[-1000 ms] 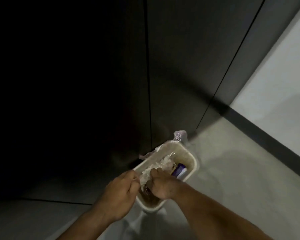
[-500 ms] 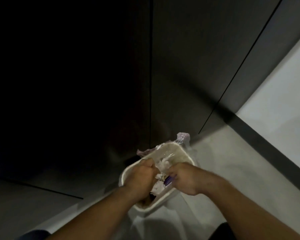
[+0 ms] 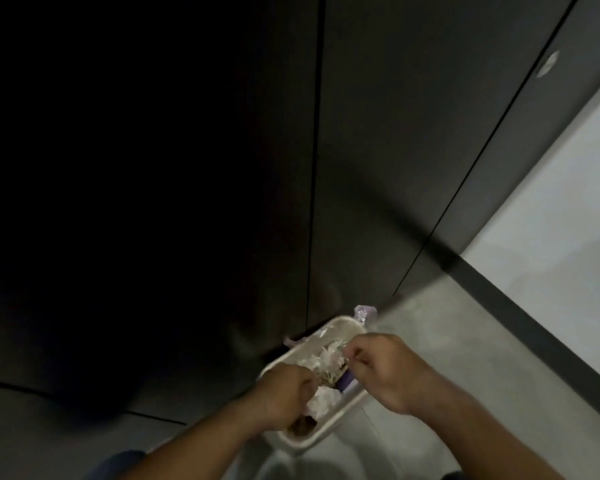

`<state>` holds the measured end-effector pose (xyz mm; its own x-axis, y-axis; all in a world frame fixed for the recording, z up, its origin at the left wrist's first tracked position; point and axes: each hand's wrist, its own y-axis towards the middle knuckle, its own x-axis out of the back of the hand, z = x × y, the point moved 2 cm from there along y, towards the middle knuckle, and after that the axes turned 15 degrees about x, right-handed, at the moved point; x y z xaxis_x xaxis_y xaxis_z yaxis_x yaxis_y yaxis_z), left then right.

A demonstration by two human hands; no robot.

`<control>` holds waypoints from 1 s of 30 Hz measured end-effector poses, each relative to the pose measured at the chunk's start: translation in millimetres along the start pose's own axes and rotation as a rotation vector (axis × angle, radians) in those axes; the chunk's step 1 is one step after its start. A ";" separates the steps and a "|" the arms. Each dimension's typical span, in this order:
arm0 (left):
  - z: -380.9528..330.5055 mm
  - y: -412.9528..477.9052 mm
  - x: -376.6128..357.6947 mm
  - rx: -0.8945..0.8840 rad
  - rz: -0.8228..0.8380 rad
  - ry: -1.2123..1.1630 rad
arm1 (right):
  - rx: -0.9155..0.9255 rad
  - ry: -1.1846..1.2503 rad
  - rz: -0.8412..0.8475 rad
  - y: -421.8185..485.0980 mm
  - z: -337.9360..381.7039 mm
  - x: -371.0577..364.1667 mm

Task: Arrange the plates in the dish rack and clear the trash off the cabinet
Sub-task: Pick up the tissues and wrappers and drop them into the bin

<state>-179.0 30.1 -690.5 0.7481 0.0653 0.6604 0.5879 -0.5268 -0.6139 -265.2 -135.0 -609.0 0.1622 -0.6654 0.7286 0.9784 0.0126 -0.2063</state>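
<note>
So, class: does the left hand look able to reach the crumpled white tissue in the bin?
Probably yes: the left hand is right beside the crumpled white tissue, which lies uncovered in the open bin.

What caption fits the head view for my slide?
Left hand and right hand grip the clear liner of a trash-filled white bin beside dark cabinet doors.

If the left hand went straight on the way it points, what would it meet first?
The left hand points down into the bin. It would probably meet the crumpled white tissue right at its fingertips first, though the blur leaves the depth unclear.
</note>
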 end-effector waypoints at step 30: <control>-119.2 -428.2 457.3 -0.195 -0.578 -0.433 | 0.256 0.008 -0.230 -44.9 425.7 327.9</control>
<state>-125.3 184.5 -74.1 0.4140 0.6838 0.6009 0.8891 -0.4452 -0.1060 -201.4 -36.0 -82.8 -0.0663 -0.6785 0.7316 0.9899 0.0476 0.1338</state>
